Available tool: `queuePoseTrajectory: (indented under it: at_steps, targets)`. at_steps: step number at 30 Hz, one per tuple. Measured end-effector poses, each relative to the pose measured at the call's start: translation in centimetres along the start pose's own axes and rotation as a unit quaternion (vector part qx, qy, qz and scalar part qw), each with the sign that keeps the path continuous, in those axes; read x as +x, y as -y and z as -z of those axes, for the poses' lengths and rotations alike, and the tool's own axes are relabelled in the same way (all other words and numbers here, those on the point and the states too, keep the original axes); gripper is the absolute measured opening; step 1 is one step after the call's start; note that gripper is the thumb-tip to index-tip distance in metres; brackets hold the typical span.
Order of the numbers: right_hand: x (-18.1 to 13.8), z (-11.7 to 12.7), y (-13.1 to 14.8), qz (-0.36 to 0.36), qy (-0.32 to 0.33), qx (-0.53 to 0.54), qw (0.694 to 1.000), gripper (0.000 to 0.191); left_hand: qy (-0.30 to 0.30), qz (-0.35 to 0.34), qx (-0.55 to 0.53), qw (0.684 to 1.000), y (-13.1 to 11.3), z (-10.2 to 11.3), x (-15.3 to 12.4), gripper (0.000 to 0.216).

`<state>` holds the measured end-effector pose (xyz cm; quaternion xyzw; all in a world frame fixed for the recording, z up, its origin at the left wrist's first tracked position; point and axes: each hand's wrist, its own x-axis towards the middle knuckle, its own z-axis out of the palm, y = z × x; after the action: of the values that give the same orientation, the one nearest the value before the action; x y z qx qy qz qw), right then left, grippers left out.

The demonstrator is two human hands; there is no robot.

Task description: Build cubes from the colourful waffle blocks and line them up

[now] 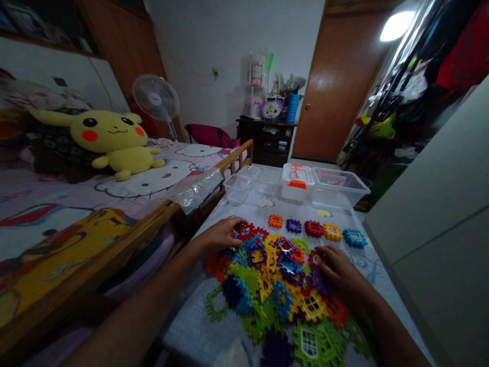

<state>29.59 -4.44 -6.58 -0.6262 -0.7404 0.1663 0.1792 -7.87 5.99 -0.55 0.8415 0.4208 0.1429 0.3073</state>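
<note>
My left grip [221, 235] pinches a red block [244, 230] atop the pile [275, 285]; my right hand [340, 272] rests flat, fingers loose, steadying it lower right.

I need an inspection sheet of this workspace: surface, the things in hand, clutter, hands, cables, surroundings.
Surface: pale patterned table cover.
Things in hand: pile of coloured interlocking tiles; a row of five single tiles behind it.
Clutter: clear plastic boxes, one small box with orange latch, plastic bag.
Hands: left hand rests on a red tile; right hand lies on the pile's right side.
Cables: thin wire on far wall.
Surroundings: bed with yellow plush toy, fan, wooden door.
</note>
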Motion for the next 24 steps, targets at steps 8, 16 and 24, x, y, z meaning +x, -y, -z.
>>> queuePoseTrajectory:
  at_steps: [8,16,24]
  targets:
    - [0.0,0.0,0.0,-0.004,0.002,-0.004,1.0,0.043,-0.008,-0.041,0.06,0.997,-2.8,-2.3,-0.4,0.055]
    - [0.0,-0.1,0.0,-0.001,-0.001,-0.008,1.0,0.041,0.007,-0.076,0.148,0.986,-5.8,-3.6,-2.2,0.036]
    - [0.0,-0.1,-0.1,0.002,0.0,0.0,1.0,0.041,0.035,-0.068,0.142,0.987,-6.6,-3.9,-2.7,0.013]
